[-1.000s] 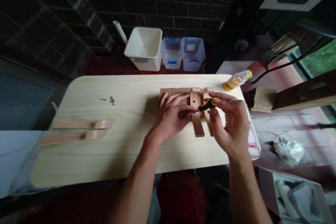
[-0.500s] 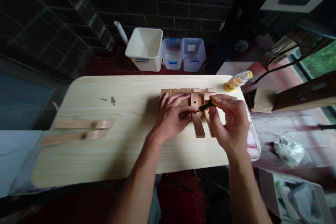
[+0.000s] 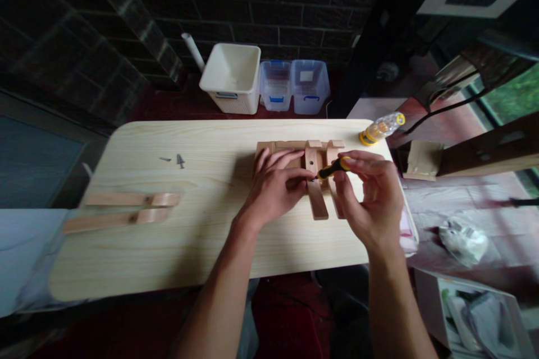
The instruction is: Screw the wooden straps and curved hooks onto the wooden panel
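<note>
My left hand (image 3: 280, 182) lies over a wooden block (image 3: 263, 148) with its fingers spread across the top, steadying it. The thumb and forefinger come together at the edge of a curved wooden slat (image 3: 319, 205). A dark hole or screw (image 3: 311, 162) shows in that slat. My right hand (image 3: 370, 188) closes its fingertips around the yellow end of a black-and-yellow screwdriver (image 3: 332, 169). The screwdriver tilts down left, its tip at the slat beside my left fingertips; the exact contact is hidden. A second curved slat (image 3: 334, 152) crosses the block underneath the screwdriver, partly covered by my right hand.
Two loose wooden slats (image 3: 113, 221) lie at the table's left, with several screws (image 3: 180, 161) behind them. A clear yellow-ended bottle-shaped container (image 3: 381, 130) stands at the back right corner. Beyond the table (image 3: 202, 140) are a white bin (image 3: 231, 78) and two clear tubs (image 3: 310, 87).
The view has shifted very slightly. Both hands, the screwdriver and the block keep practically the same positions; any turning of the screwdriver is too small to tell.
</note>
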Tool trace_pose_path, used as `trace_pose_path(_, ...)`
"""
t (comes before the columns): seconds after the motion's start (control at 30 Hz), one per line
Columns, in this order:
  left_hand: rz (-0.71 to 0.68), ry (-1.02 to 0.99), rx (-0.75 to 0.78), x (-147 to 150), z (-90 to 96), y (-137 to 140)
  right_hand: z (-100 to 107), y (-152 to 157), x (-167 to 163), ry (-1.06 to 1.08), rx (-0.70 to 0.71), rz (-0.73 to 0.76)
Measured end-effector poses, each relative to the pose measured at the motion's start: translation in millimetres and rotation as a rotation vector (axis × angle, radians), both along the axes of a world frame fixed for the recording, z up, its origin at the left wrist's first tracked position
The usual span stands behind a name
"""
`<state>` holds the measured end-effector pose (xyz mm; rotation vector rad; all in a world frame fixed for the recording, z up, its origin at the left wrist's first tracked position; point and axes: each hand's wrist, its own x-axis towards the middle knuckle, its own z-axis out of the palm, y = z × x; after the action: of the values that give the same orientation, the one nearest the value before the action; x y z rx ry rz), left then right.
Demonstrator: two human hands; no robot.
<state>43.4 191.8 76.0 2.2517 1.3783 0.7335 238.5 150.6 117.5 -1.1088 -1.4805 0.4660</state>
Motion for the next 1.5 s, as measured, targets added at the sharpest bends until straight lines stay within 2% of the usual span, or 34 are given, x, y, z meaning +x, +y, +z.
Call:
trace_pose_path(1.2, -0.003, 0.006, -0.011, 0.1, 0.8, -0.1, -3.8, 0.5, 1.8, -0.013, -0.009, 0.033)
trace_pose_path(1.5, 0.001, 0.000, -0.007, 1.0, 1.6, 0.0, 2.0, -1.1, 1.6, 0.003, -0.020, 0.068)
